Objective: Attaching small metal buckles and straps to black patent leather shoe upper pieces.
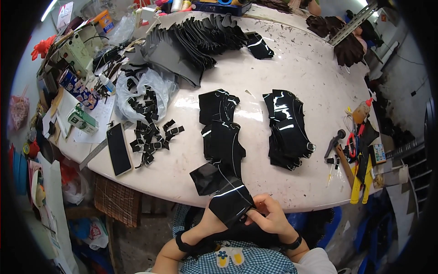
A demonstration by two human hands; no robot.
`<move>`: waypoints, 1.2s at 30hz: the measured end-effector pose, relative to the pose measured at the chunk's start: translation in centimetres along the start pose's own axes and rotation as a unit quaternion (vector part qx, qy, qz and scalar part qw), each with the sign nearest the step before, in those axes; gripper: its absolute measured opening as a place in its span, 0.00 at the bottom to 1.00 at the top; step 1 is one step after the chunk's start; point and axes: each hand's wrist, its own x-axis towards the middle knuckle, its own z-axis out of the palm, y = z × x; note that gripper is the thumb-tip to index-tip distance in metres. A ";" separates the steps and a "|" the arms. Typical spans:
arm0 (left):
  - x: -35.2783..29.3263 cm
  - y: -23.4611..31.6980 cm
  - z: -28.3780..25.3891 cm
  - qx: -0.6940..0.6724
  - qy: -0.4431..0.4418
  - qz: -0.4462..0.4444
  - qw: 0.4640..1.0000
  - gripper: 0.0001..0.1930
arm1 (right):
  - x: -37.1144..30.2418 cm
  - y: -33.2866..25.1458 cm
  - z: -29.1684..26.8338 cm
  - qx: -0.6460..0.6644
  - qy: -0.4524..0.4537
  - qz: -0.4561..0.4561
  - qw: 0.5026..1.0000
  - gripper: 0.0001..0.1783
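Note:
At the table's front edge I hold a glossy black leather piece [230,197], shaped like part of a shoe upper. My left hand [211,223] is closed on it from the left, its fingers mostly hidden beneath. My right hand [270,214] pinches the lower right corner between thumb and fingers; anything small inside that pinch cannot be made out. Just beyond lies an overlapping column of similar black pieces [223,141]. A second pile [286,121] sits to its right, with a metal buckle showing at its edge. Short black buckle straps [149,139] lie loose at the left.
Left of the pieces are a plastic bag [122,98] holding more straps, a phone [119,150] and a metal ruler [93,155]. Dark grey sheets [191,43] are fanned out at the back. A hammer [344,166], yellow-handled cutters [360,182] and a glue bottle [362,111] stand right.

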 end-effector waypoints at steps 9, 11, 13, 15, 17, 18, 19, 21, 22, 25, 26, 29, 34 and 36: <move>-0.3 -1.0 -0.4 -0.128 -0.026 -0.075 0.989 0.13 | 0.0 0.3 0.0 -0.066 0.037 0.003 0.997 0.11; -0.6 -0.9 -0.7 -0.316 -0.049 -0.166 0.933 0.14 | 0.0 0.5 -0.1 -0.055 0.060 0.001 0.997 0.13; -0.8 -1.3 -1.1 -0.420 -0.035 -0.198 0.885 0.16 | -0.1 0.7 -0.1 -0.044 0.082 -0.001 0.996 0.14; -0.5 -1.4 -1.0 -0.520 -0.023 -0.227 0.823 0.18 | 0.0 1.2 0.0 -0.041 0.095 -0.032 0.994 0.18; 0.2 -0.7 -0.9 -0.546 0.002 -0.223 0.808 0.17 | 0.2 1.5 0.3 -0.061 0.114 -0.045 0.991 0.17; 0.3 -0.3 -0.8 -0.546 0.002 -0.222 0.808 0.17 | 0.3 1.5 0.4 -0.081 0.133 -0.058 0.986 0.16; 0.3 0.1 -0.6 -0.413 0.014 -0.204 0.888 0.13 | 0.4 1.2 0.4 -0.081 0.132 -0.058 0.986 0.16; 0.5 0.8 -0.3 -0.331 0.026 -0.224 0.916 0.07 | 0.8 0.5 0.1 -0.268 0.112 -0.145 0.946 0.12; 0.5 0.7 -0.2 -0.331 0.028 -0.224 0.916 0.07 | 0.9 0.1 0.1 -0.268 0.110 -0.146 0.946 0.12; 0.5 0.7 0.0 -0.329 0.045 -0.204 0.921 0.07 | 0.8 -0.4 0.3 -0.286 0.125 -0.117 0.943 0.10; 0.5 1.0 0.0 -0.320 0.047 -0.205 0.924 0.07 | 0.7 -0.3 0.2 -0.283 0.114 -0.109 0.946 0.10; 0.4 0.9 -0.1 -0.330 0.044 -0.219 0.917 0.07 | 0.2 0.1 0.0 -0.147 0.086 -0.033 0.985 0.09; 0.3 1.1 -0.5 -0.360 0.021 -0.231 0.904 0.07 | 0.0 -0.1 -0.8 0.071 0.001 0.041 0.997 0.06; 0.4 1.1 -0.5 -0.348 0.009 -0.232 0.908 0.08 | 0.1 0.1 -1.2 0.160 -0.027 0.063 0.985 0.06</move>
